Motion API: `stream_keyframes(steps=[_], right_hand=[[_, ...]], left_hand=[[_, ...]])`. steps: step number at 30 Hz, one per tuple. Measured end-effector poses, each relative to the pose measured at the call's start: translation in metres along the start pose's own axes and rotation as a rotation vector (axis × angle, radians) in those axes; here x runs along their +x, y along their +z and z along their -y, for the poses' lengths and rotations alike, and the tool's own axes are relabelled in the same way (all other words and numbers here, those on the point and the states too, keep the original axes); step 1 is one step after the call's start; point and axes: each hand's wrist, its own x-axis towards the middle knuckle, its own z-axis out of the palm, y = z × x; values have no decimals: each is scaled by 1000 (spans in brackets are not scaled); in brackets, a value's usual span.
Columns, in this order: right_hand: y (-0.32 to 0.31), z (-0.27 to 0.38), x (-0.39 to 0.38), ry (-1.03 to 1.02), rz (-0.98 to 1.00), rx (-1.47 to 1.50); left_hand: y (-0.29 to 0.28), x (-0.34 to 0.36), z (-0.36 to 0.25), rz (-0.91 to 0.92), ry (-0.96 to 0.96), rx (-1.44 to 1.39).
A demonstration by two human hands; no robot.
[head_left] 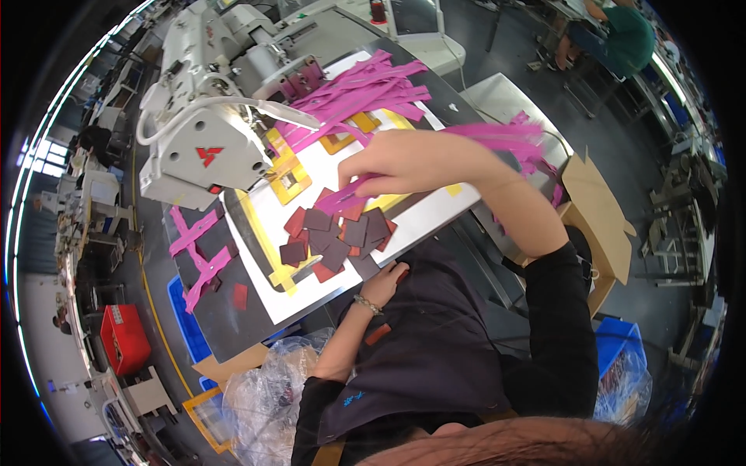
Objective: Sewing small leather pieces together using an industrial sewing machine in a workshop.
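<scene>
My right hand point(400, 165) reaches over the white work board point(423, 227), fingers closed on a magenta zipper strip point(339, 201). Its lower end hangs over a loose pile of small square patches point(336, 255), dark brown on one face and red on the other. My left hand point(381, 286) is at the board's near edge beside the pile, fingers curled around what looks like a small red-brown patch point(402, 275). Behind my right hand lies a heap of magenta zipper strips point(365, 87). A blurred bunch of magenta strips point(497, 135) shows beyond my right forearm.
A white sewing machine head point(206, 151) stands over the board's left side, near a yellow frame point(287, 175). More magenta strips point(203, 268) lie at the table's left. A cardboard box point(594, 217) stands at right; a red patch point(378, 335) rests on my apron.
</scene>
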Motion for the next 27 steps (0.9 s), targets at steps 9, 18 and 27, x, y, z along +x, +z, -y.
stream_keyframes(steps=[9, 18, 27], right_hand=[[113, -89, 66, 91, -98, 42], [118, -52, 49, -118, 30, -41], [132, -34, -6, -298, 172, -315]], left_hand=[[-109, -97, -49, -509, 471, 151], [-192, -166, 53, -1245, -382, -261], [-183, -94, 40, -1078, -274, -686]])
